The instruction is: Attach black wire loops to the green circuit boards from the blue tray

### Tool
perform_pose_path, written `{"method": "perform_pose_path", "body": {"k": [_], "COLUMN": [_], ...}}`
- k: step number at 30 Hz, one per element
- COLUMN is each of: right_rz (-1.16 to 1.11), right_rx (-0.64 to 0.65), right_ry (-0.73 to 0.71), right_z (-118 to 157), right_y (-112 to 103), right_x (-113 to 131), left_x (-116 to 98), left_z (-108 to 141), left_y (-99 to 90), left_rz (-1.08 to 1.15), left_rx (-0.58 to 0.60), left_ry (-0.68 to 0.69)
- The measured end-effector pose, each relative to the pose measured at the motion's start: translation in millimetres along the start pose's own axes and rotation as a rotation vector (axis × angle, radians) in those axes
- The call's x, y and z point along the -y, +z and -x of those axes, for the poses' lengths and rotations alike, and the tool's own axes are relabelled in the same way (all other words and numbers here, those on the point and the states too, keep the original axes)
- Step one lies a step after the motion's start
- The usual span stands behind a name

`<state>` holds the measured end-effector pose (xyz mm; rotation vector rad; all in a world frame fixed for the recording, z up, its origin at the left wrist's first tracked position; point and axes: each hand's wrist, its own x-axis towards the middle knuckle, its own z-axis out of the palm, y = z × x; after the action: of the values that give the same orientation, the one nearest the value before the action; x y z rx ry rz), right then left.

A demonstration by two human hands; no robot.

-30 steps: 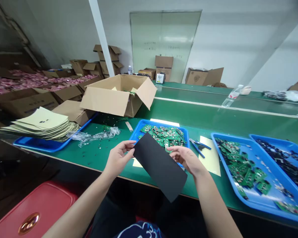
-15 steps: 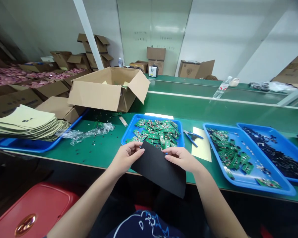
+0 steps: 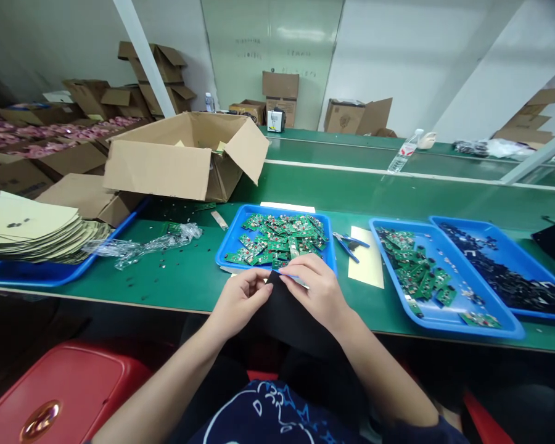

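My left hand [image 3: 244, 302] pinches the upper left corner of a black sheet [image 3: 289, 317] between thumb and fingers. Close beside it, my right hand [image 3: 317, 290] is closed on a thin blue tool [image 3: 297, 280], its tip near that same corner; whether these fingers also touch the sheet cannot be made out. The sheet hangs down over the table's front edge, partly behind my right hand. Just beyond both hands lies a blue tray [image 3: 227, 240] holding several green circuit boards [image 3: 293, 231].
Blue-handled pliers [image 3: 348, 246] and yellow paper [image 3: 367, 271] are right of the tray. Two more blue trays [image 3: 481, 324] [image 3: 552, 308] hold boards and black parts. At left are stacked yellow sheets [image 3: 32, 225], crumpled plastic [image 3: 141, 246] and an open carton [image 3: 157, 166]. A red stool [image 3: 74, 382] stands below.
My right hand has moved left along the sheet's top edge, up to my left hand, and the blue tool shows more. The sheet is now more bunched, and the view has shifted slightly.
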<state>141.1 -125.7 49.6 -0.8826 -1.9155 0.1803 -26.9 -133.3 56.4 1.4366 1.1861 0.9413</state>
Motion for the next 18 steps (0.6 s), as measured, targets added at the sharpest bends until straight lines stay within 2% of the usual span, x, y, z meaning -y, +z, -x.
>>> {"method": "perform_pose_path", "body": {"k": [4,11,18], "right_rz": [0.001,-0.070,0.022], "right_rx": [0.015,0.085,0.182], "right_ry": [0.000,0.056,0.014], "right_z": [0.9,1.3,-1.0], "right_y": [0.9,1.3,-0.3], "right_x": [-0.9,-3.2,-5.4], "left_x": [0.7,4.2,2.7], "left_z": [-0.3,1.3,1.8], "left_y": [0.0,0.4,0.4], "left_rz": [-0.004,-0.179,-0.377], "left_rx": [-0.016,-0.077,-0.049], "left_ry": [0.012,0.135,0.263]}}
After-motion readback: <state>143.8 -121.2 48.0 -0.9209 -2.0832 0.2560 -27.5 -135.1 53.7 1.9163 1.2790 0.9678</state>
